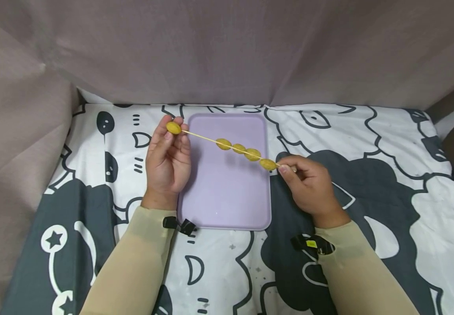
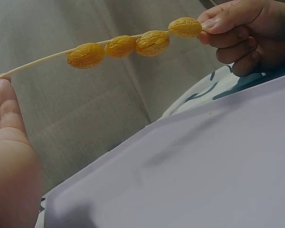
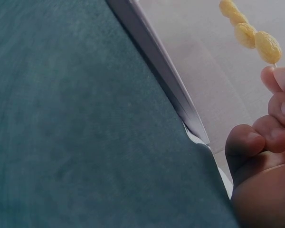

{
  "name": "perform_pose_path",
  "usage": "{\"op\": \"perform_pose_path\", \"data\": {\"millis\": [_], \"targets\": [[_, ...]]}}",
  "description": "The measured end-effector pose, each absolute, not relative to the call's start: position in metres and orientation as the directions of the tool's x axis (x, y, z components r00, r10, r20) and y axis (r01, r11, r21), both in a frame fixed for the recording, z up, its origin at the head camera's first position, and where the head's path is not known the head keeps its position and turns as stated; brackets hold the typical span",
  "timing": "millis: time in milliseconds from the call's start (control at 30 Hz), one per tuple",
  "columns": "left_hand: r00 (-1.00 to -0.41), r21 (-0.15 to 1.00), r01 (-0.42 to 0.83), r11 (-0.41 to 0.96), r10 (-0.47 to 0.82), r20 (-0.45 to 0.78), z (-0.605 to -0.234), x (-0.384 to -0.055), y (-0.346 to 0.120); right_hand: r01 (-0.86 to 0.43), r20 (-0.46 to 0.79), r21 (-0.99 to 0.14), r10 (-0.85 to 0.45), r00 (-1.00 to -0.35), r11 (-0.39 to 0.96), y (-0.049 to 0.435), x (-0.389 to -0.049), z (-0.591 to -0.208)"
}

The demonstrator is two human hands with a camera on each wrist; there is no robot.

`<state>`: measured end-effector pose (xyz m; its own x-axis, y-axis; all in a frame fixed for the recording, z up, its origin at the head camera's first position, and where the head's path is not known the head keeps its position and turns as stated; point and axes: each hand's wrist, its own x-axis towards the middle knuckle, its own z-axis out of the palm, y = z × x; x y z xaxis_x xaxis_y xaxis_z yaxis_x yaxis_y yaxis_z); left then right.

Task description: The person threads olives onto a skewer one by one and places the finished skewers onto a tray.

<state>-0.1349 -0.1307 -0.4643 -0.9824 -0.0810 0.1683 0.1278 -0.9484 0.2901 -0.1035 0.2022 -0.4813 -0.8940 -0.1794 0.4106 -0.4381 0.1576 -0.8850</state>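
My right hand (image 1: 309, 183) pinches the end of a thin wooden skewer (image 1: 199, 135) between thumb and index finger, its other fingers curled in. Several wrinkled yellow oval fruits (image 1: 252, 154) are threaded along it, the nearest one close by the right fingertips (image 2: 210, 23). At the skewer's far end my left hand (image 1: 169, 162), palm up, pinches one more yellow fruit (image 1: 173, 127) between thumb and fingers. That fruit meets the skewer's tip, with a bare stretch of stick between it and the others. In the left wrist view only its edge shows. The skewer slants down to the right in the head view.
Below the skewer lies a lilac rectangular tray (image 1: 224, 205) with a low raised rim. It rests on a white and dark grey patterned cloth (image 1: 227, 271). A grey-brown fabric curtain (image 1: 219, 52) hangs along the back and left side.
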Motion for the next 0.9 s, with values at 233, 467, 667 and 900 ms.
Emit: {"op": "perform_pose_path", "data": {"millis": [233, 467, 667, 900], "targets": [[-0.982, 0.287, 0.121, -0.95, -0.072, 0.175, -0.4643, -0.1345, -0.1316, -0.441, 0.414, -0.882, -0.173, -0.894, 0.166, 0.2024, -0.1044, -0.4822], [-0.979, 0.307, 0.126, -0.943, -0.069, 0.19, -0.4651, -0.1349, -0.1314, -0.443, 0.415, -0.88, -0.174, -0.893, 0.172, 0.2024, -0.1042, -0.4823], [-0.979, 0.311, 0.128, -0.942, -0.07, 0.193, -0.4652, -0.1343, -0.1308, -0.445, 0.414, -0.874, -0.18, -0.892, 0.195, 0.2031, -0.1047, -0.4835], [-0.981, 0.341, 0.143, -0.929, -0.088, 0.17, -0.4655, -0.1357, -0.1307, -0.456, 0.419, -0.86, -0.192, -0.888, 0.23, 0.2039, -0.1064, -0.4859]]}}
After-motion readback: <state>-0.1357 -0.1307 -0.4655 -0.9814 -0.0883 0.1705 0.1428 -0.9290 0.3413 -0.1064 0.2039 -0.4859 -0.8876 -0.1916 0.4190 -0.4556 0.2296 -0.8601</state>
